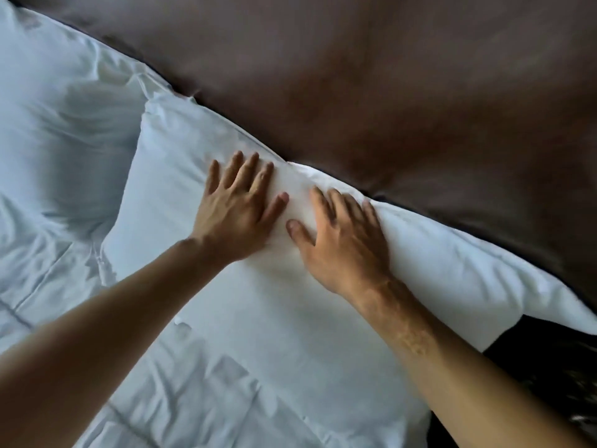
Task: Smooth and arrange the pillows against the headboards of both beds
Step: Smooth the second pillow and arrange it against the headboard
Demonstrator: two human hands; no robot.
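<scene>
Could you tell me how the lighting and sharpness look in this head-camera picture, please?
Head view: soft, uneven light, brightest on the near pillow around the left hand and right hand, with a grey shadowed hollow on the far pillow; the brown headboard looks smeared; wide-angle bending curves its edge; no harsh glare.

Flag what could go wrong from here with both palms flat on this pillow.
1. Both the left hand and right hand press near the white pillow's top edge, so it may flatten unevenly against the brown headboard.
2. The second pillow beside it looks dented and may be overlooked.
</scene>
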